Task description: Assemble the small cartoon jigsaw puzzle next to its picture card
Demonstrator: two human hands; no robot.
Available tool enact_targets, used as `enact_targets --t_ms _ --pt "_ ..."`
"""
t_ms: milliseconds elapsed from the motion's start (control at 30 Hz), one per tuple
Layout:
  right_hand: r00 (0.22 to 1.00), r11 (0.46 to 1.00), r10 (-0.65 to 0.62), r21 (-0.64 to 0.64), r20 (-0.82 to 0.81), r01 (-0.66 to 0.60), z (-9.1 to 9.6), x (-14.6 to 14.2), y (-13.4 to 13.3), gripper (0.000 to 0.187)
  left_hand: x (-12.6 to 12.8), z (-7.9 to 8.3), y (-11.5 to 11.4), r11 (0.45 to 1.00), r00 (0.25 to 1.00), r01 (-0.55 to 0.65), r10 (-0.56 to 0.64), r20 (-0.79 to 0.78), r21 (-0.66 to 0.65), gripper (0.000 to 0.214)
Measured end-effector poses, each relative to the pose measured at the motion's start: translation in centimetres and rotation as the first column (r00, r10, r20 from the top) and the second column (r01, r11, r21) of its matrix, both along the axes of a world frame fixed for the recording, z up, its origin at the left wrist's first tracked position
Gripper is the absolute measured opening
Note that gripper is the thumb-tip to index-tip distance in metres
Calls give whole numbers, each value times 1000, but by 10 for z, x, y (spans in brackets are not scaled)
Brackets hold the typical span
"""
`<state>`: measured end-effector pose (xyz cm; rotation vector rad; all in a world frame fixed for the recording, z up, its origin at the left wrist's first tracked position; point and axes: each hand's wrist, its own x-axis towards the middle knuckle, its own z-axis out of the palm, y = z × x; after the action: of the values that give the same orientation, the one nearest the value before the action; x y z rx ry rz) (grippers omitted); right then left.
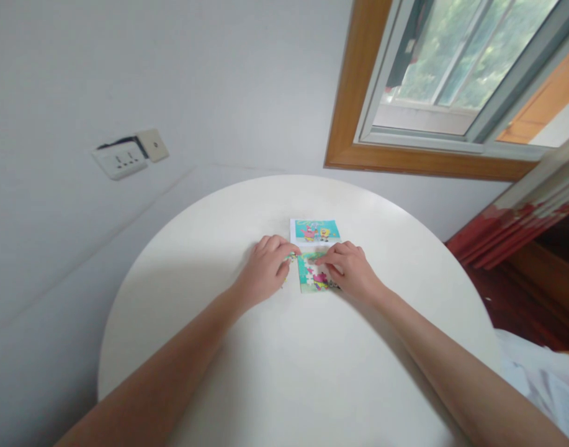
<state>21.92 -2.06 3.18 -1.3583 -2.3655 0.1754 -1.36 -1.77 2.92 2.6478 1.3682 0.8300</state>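
Note:
A small jigsaw puzzle (306, 280), partly put together, lies on the table with a teal border, a pink figure and white gaps in its middle. My left hand (264, 271) rests at its left edge, fingers curved and thumb apart from the index finger. Loose puzzle pieces (292, 257) show partly beneath those fingers. Over the puzzle's right side, my right hand (352, 271) has thumb and index finger bent together at a small puzzle piece (312, 261); the hand hides part of the puzzle. Just behind lies a picture card (316, 230) with pink and yellow cartoon figures.
The round white table (284, 372) stands against a pale wall (242, 81) with a socket plate (121, 159). A wood-framed window (430, 162) is at the upper right. A red and cream curtain (512, 217) hangs beside it, and papers (545, 379) lie at the lower right.

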Motion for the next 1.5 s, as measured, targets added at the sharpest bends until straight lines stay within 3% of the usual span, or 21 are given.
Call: enact_targets --t_ms 167,633,933,1267,1500 --pt "999 999 42 -30 3 -42 -1 -1 0 35 -18 5 12 990 989 -139 138 43 25 31" --pt "995 998 59 -7 82 -59 1 -8 -5 38 -52 9 26 988 991 -133 132 21 76 38" --pt "994 997 80 14 77 -81 1 -10 -4 38 -66 11 27 975 975 -212 215 -50 59 33" --pt "997 998 65 0 32 -65 0 -10 -3 39 -66 5 28 979 975 -175 158 -158 -100 24" --pt "997 997 73 -21 40 -72 1 -14 -3 33 -57 8 21 989 994 15 -31 -105 -148 17"
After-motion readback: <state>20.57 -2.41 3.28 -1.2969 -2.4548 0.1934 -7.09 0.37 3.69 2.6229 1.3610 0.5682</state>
